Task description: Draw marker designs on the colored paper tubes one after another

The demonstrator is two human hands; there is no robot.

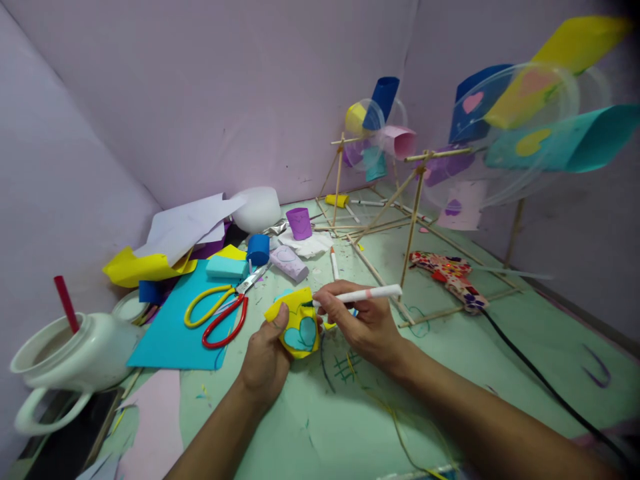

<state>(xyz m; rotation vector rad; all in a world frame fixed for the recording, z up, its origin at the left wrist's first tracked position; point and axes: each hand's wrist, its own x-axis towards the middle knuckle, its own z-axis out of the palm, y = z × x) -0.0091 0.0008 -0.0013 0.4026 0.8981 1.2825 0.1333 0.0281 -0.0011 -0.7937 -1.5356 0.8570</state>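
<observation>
Step in hand, as judged: marking the yellow paper piece bearing a teal heart (301,309), which is held above the near-middle part of the pale green bench (310,433). The left hand (265,353) is closed on the piece, thumb across its front face. The right hand (367,323) is closed around a white-barrelled marker (385,292), its dark tip at the piece's upper right edge; contact cannot be confirmed. A further stroke would call for a firm left-hand grip and light tip pressure, since the thin piece may flex.

Surface: scissors with one yellow and one red handle (243,287) lie partly over a flat teal sheet (170,327), toward the bench's left edge. A white lidless pot (95,353) stands nearer that edge. A flower-patterned, gun-shaped tool with a black cord (450,273) lies toward the right edge. Two stick frames carry clear wheels with coloured paper cups: the farther frame (339,187) near the far corner, the nearer frame (413,227) on the right.

Room: plain lilac walls (280,87) enclose the bench.
</observation>
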